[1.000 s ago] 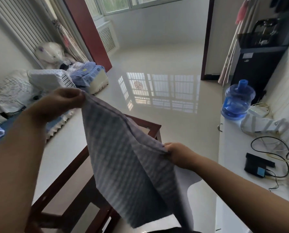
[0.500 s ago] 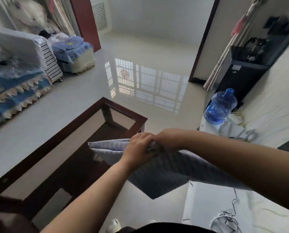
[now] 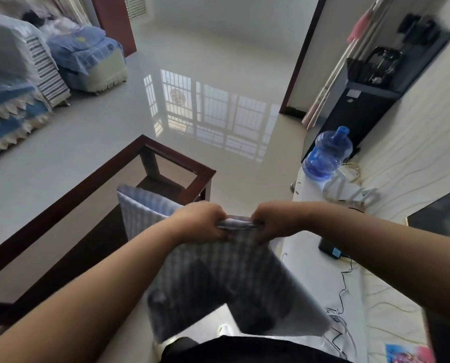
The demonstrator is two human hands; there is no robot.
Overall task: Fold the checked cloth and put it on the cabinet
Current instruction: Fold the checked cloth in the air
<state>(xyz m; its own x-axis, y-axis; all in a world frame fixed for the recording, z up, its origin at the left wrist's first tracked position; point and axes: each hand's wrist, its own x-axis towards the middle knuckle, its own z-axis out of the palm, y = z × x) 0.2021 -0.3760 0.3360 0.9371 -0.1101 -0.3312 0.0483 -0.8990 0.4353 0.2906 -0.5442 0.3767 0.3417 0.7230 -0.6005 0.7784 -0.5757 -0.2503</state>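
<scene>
Both your left hand [image 3: 205,222] and right hand [image 3: 273,221] pinch the checked cloth [image 3: 218,279] mid-air, near the cabinet [image 3: 307,279] edge; loosen either and the stacked layers may slip apart.

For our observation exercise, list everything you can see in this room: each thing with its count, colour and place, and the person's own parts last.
cloth: one, blue-grey checked, held up in front of the person
table: one, dark wood frame, left of the cloth
cabinet: one, white, along the right wall
water bottle: one, blue, far end of the cabinet
water dispenser: one, black, beyond the bottle
cables: several, black and white, on the cabinet
sofa: one, blue cover, far left
left hand: grips the cloth's top edge
right hand: grips the same edge, close beside the left
</scene>
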